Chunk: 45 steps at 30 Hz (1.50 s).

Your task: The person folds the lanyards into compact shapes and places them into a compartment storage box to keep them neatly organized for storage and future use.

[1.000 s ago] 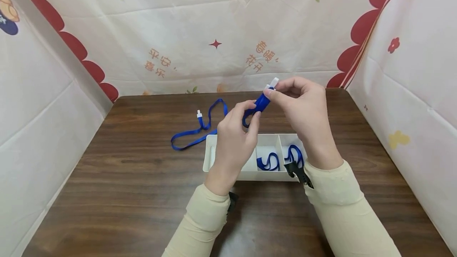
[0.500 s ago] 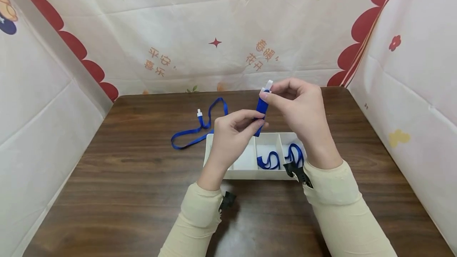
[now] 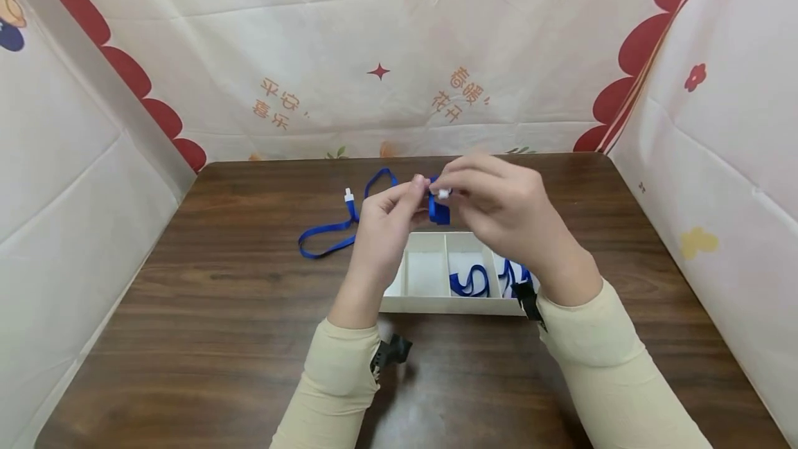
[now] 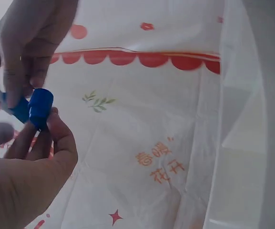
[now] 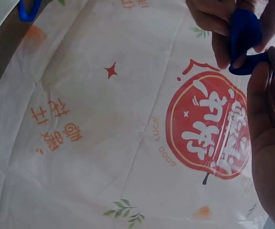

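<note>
Above the tray, a folded blue lanyard [image 3: 439, 213] with a white clip [image 3: 443, 194] is held up between both hands. My left hand [image 3: 380, 238] pinches the bundle between thumb and fingertips at its left side. From the right, my right hand [image 3: 514, 210] has its fingers around the clip end, its back partly covering the band. In the left wrist view the blue band [image 4: 41, 109] is rolled into a short thick bundle over the left fingertips. The right wrist view has the band [image 5: 246, 36] bent in a loop between the two hands.
A white divided tray [image 3: 455, 305] stands beneath the hands. Coiled blue lanyards lie in its compartments, one in the middle [image 3: 472, 283] and one at right [image 3: 511, 276]. Another blue lanyard [image 3: 327, 230] lies loose on the wooden table [image 3: 237, 310], left of the tray. Printed cloth [image 3: 349, 33] encloses the table.
Both hands have shifted left, the right one also lower. The lanyard bundle, earlier upright with its clip on top, is now turned and folded over, with the clip under the right fingers.
</note>
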Available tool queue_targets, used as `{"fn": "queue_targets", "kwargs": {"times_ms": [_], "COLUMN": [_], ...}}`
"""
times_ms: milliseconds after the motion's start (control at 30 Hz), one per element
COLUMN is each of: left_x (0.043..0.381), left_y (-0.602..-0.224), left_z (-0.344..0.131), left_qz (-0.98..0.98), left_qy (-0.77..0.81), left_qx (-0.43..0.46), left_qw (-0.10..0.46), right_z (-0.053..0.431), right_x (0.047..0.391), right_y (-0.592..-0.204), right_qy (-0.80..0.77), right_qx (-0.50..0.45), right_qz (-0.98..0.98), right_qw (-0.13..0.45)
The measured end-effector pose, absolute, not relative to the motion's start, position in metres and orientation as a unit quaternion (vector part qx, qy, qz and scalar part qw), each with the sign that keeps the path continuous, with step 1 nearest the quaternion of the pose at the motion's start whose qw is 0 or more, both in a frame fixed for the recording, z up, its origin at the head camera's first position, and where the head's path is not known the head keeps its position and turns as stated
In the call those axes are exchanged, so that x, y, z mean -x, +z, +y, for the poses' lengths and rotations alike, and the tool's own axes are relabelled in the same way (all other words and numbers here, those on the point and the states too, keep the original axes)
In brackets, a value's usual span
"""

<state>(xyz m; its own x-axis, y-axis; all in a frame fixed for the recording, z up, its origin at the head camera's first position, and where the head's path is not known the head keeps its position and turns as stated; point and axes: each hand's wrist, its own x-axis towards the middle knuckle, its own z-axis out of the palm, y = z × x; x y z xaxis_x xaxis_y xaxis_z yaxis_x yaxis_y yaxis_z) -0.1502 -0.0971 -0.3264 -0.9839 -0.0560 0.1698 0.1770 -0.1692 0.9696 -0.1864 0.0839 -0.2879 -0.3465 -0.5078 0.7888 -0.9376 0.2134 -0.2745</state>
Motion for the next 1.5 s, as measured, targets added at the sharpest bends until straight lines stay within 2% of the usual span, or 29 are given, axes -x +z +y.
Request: {"fn": "queue_targets", "kwargs": {"times_ms": [167, 367, 933, 1500], "left_x": [0.148, 0.146, 0.147, 0.150], "left_y": [-0.320, -0.318, -0.321, -0.325], "left_z": [-0.100, -0.102, -0.104, -0.098], "left_qz": [-0.602, -0.597, -0.570, -0.560], "left_qy": [-0.795, -0.798, -0.819, -0.823], "left_qx": [0.036, 0.034, 0.018, -0.006], "left_qw": [0.060, 0.069, 0.061, 0.095], "right_z": [0.083, 0.083, 0.083, 0.083], "right_x": [0.184, 0.182, 0.188, 0.190], "right_y": [-0.294, -0.300, -0.310, -0.314], "right_qy": [0.315, 0.301, 0.236, 0.236], "right_qx": [-0.541, -0.548, -0.566, -0.582], "right_qz": [-0.724, -0.729, -0.724, -0.699], "right_qw": [0.292, 0.279, 0.316, 0.342]}}
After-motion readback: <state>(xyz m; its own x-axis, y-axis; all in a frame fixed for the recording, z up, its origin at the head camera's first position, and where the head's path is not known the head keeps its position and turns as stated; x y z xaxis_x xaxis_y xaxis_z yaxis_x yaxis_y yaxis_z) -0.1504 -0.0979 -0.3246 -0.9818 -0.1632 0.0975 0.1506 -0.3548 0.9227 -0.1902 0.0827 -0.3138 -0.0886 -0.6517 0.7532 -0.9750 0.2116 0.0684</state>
